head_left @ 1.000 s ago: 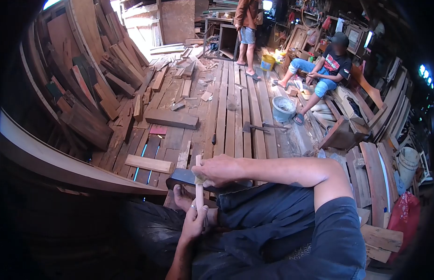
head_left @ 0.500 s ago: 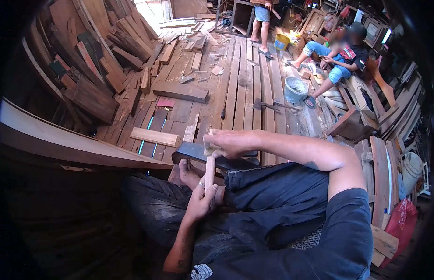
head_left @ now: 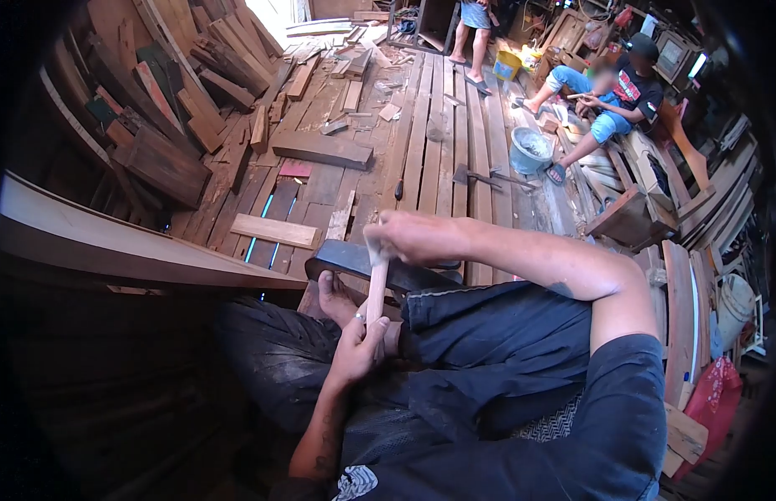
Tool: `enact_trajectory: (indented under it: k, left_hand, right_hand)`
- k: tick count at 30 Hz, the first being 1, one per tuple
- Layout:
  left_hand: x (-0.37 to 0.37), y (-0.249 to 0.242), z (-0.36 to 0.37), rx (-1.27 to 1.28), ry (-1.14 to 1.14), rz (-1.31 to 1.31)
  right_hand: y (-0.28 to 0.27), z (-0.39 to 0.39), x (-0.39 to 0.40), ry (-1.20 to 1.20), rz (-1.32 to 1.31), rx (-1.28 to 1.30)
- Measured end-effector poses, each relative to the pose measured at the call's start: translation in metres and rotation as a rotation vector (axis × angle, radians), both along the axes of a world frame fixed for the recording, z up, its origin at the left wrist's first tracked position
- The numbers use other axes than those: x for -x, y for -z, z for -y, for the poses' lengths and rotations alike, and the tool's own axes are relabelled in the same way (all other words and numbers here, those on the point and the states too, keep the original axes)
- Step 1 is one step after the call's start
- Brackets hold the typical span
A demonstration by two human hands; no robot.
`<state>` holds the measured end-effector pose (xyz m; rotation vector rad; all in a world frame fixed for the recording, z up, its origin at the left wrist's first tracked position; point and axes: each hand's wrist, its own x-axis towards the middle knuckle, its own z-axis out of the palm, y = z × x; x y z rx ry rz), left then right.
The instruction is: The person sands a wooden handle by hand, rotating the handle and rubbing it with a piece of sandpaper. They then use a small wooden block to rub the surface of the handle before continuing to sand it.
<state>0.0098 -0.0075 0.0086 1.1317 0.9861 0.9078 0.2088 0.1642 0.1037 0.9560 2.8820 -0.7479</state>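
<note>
A slim, light-brown wooden piece point(head_left: 377, 290) stands up from my lap, tilted slightly to the right at its top. My left hand point(head_left: 358, 344) is wrapped round its lower end, a ring on one finger. At the upper end, my right hand point(head_left: 413, 238) is closed round a pale, sheet-like thing point(head_left: 375, 242) that lies against the wood; what it is made of is too small to tell. Behind the wooden piece, beside my bare foot, is a dark curved object point(head_left: 350, 259).
A hatchet point(head_left: 465, 175), a thick board point(head_left: 323, 152) and a grey bucket point(head_left: 530, 152) are on the plank floor. One person point(head_left: 626, 92) sits at the right; another person point(head_left: 474, 33) stands at the back. Wood point(head_left: 162, 171) leans at the left.
My right hand has risen slightly along the wooden piece, whose top has tilted a little to the right. The seated person's hands have come up, and the standing person's legs have shifted slightly.
</note>
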Motion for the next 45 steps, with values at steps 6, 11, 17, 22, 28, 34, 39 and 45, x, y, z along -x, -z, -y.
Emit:
enact_trajectory:
  k: [6, 11, 17, 22, 28, 34, 39, 45]
  left_hand:
    - [-0.003, 0.007, 0.001, -0.033, -0.038, 0.001]
    - [-0.001, 0.003, 0.002, 0.054, -0.026, 0.022]
    - [0.001, 0.001, 0.003, 0.102, 0.019, 0.074]
    - [0.001, 0.001, 0.003, 0.088, 0.045, 0.074]
    - [0.000, 0.013, 0.005, -0.072, 0.077, 0.022]
    - [0.005, 0.004, 0.004, -0.069, 0.140, 0.075]
    - [0.004, 0.008, 0.003, -0.094, 0.131, 0.132]
    - [0.006, 0.011, 0.002, -0.099, 0.130, 0.093]
  right_hand:
    - [-0.004, 0.012, 0.002, 0.088, -0.004, -0.144]
    - [-0.001, -0.001, -0.001, 0.121, -0.041, -0.169]
    - [-0.007, 0.003, 0.000, 0.048, -0.023, -0.112]
    - [0.001, -0.005, -0.007, 0.088, -0.123, -0.219]
    - [-0.010, -0.005, -0.003, 0.177, 0.039, -0.013]
    - [-0.010, 0.000, 0.001, 0.216, 0.012, 0.144]
    - [-0.003, 0.010, 0.005, 0.271, -0.022, 0.176]
    - [-0.006, 0.008, 0.006, 0.235, -0.013, 0.191]
